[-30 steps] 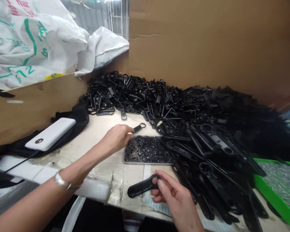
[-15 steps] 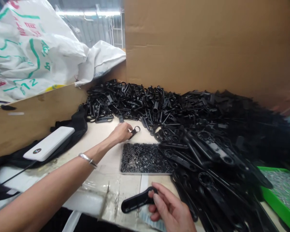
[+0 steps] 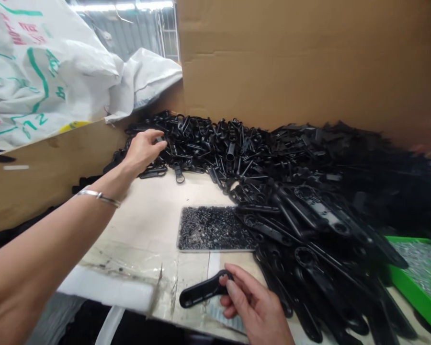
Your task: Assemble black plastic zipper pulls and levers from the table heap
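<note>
My right hand (image 3: pixel 253 304) grips a long black plastic piece (image 3: pixel 200 292) by its rounded end near the front edge of the table. The piece's narrower end points left, and its hollow side shows. Stretched out to the far left, my left hand (image 3: pixel 145 149) hovers at the pile of small black ring-ended pieces (image 3: pixel 196 143). Its thumb and forefinger are apart, with nothing clearly held between them. A single ring-ended piece (image 3: pixel 179 174) lies at the pile's front edge, to the right of that hand.
A shallow tray of tiny dark parts (image 3: pixel 211 230) sits mid-table. Larger black pieces (image 3: pixel 309 258) are heaped at the right, beside a green bin (image 3: pixel 413 292) of small shiny parts. Cardboard walls (image 3: pixel 309 62) stand behind, and a white sack (image 3: pixel 75 72) is at the upper left.
My left hand has moved up and left to the pile; the small ring-ended piece at its fingers no longer shows there. My right hand still holds the long black piece. The view has shifted slightly.
</note>
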### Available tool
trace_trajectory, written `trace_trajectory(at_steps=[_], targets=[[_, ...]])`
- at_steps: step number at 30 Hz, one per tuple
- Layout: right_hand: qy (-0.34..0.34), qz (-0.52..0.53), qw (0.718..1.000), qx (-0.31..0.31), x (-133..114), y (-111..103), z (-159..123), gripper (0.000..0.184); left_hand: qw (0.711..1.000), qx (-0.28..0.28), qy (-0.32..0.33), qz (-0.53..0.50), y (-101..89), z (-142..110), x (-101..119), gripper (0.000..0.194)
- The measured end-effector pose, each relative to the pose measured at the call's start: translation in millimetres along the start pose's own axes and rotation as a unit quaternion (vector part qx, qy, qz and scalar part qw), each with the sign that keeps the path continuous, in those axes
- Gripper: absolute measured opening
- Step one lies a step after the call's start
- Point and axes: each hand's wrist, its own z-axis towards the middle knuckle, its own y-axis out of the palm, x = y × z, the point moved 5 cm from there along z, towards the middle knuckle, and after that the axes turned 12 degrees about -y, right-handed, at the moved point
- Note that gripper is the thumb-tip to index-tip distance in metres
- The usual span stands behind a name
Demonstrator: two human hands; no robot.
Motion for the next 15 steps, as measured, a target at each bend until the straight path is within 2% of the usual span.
trace_trajectory(at_steps=[2,4,6,8,11,15], targets=[[0.008,-0.001,1.0,-0.005,-3.6,0.6,0.1,0.053,0.996,-0.06,0.05,0.041,8.6,-19.9,2.0,0.034],[0.016,0.013,1.0,-0.014,-7.7,1.1,0.7,0.053,0.982,-0.145,0.085,0.081,23.3,-45.9,-3.0,0.025],[0.028,0.043,0.998,-0.018,-12.1,0.6,1.8,0.052,0.965,-0.213,0.102,0.112,37.2,-71.5,-12.0,0.024],[0.039,0.08,0.996,-0.019,-16.6,-0.9,3.3,0.049,0.952,-0.256,0.106,0.131,47.4,-91.0,-21.4,0.027],[0.047,0.114,0.992,-0.026,-20.5,-3.3,5.7,0.047,0.934,-0.313,0.097,0.141,59.4,-106.4,-33.7,0.032],[0.052,0.128,0.99,-0.023,-18.7,-6.7,6.0,0.049,0.923,-0.356,0.067,0.13,71.2,-109.6,-45.8,0.033]])
